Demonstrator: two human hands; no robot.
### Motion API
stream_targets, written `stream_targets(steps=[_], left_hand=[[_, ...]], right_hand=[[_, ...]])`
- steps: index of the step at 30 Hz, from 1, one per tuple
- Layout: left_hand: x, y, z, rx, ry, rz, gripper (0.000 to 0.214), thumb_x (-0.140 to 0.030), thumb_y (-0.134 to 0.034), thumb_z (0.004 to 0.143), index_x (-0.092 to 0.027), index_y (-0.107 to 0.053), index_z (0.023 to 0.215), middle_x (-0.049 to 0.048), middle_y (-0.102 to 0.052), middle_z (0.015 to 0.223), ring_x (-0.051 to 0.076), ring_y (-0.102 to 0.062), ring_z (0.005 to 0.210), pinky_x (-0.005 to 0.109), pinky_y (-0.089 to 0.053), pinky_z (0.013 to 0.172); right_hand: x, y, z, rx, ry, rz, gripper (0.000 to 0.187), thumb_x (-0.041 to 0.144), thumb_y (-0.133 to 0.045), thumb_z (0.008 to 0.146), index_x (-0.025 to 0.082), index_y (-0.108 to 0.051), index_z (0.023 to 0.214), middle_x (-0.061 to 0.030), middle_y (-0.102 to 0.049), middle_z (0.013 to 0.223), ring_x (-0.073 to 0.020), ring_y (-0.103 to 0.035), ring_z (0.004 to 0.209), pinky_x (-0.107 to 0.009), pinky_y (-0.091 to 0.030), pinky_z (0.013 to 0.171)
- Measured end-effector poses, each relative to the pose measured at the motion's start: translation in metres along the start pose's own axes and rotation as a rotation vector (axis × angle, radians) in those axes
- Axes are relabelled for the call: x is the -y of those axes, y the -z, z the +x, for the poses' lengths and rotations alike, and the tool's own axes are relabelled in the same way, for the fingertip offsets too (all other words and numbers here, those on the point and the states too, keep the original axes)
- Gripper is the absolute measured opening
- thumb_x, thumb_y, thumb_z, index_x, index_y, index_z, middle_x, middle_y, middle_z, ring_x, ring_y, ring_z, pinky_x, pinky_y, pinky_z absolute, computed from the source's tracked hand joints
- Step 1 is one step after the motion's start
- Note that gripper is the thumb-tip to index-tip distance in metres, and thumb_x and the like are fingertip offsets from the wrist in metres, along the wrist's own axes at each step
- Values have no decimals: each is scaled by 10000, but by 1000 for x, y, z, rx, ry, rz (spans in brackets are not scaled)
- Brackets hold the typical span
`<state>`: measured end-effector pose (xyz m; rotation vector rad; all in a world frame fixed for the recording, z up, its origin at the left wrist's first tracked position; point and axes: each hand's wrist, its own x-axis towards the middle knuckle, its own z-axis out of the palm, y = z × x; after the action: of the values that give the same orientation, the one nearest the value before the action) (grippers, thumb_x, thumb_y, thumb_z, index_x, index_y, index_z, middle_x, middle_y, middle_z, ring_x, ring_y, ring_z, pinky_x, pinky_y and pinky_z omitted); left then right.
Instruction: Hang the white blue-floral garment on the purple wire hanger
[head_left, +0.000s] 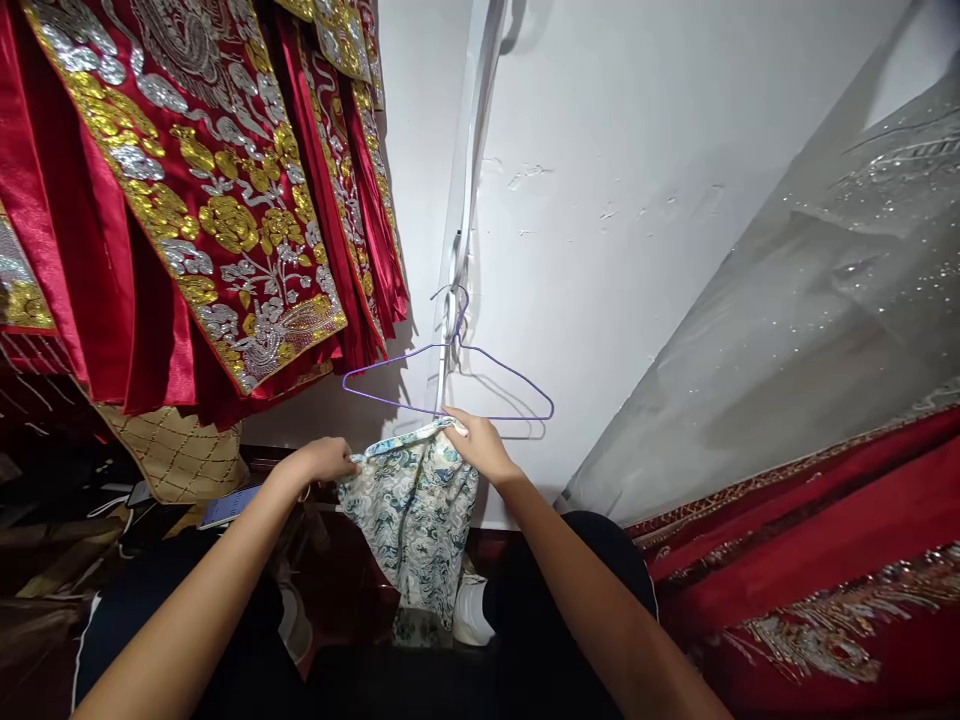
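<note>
A patterned blue-and-cream garment (pixel 412 520) hangs down between my hands. My left hand (pixel 326 462) is closed on its left top corner. My right hand (pixel 480 445) pinches the right top corner, just under the bottom wire of a purple wire hanger (pixel 487 365). The hanger hangs from a white strip (pixel 469 170) on the white wall. The garment's top edge sits just below the hanger bar, apart from it or barely touching.
Red satin robes with gold and silver embroidery (pixel 210 200) hang at the upper left. A sheer glittery cover over red embroidered cloth (pixel 810 330) fills the right. A phone (pixel 229 507) lies low at left. My white shoes (pixel 474 610) show below.
</note>
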<state>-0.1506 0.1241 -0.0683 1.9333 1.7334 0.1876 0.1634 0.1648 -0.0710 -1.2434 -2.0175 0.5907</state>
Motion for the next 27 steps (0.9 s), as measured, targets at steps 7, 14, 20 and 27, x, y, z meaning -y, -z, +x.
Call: stream_targets(steps=[7, 14, 20, 27], left_hand=[[-9, 29, -9, -852, -359, -343, 379, -335, -460, 894, -191, -720, 1128, 79, -637, 1341, 258, -572, 1269, 378, -436, 1064], [-19, 22, -28, -927, -372, -245, 206, -252, -514, 829, -186, -669, 711, 61, -596, 1394, 268, -630, 1175, 368, -506, 990], [-7, 16, -23, -902, -287, -168, 241, -281, -552, 799, -196, -609, 581, 67, -654, 1317, 279, -669, 1099, 331, -524, 935], [-4, 14, -18, -900, -102, -159, 388, -385, -489, 906, -158, -748, 1087, 126, -736, 1139, 312, -683, 1064, 380, -501, 931]], right_hand=[[12, 1, -6, -85, -9, -99, 299, 413, -481, 889, 214, -614, 710, 16, -494, 557, -158, -409, 541, -252, -287, 551], [17, 1, 2, -153, -53, -74, 244, 366, -469, 847, 215, -486, 656, 24, -456, 562, -147, -385, 554, -244, -273, 554], [15, -1, 1, -169, -100, -52, 253, 382, -476, 843, 219, -451, 651, 32, -442, 558, -141, -369, 552, -242, -256, 544], [20, 2, -2, -175, -137, -39, 291, 401, -482, 855, 213, -468, 633, 24, -437, 557, -136, -357, 546, -249, -239, 535]])
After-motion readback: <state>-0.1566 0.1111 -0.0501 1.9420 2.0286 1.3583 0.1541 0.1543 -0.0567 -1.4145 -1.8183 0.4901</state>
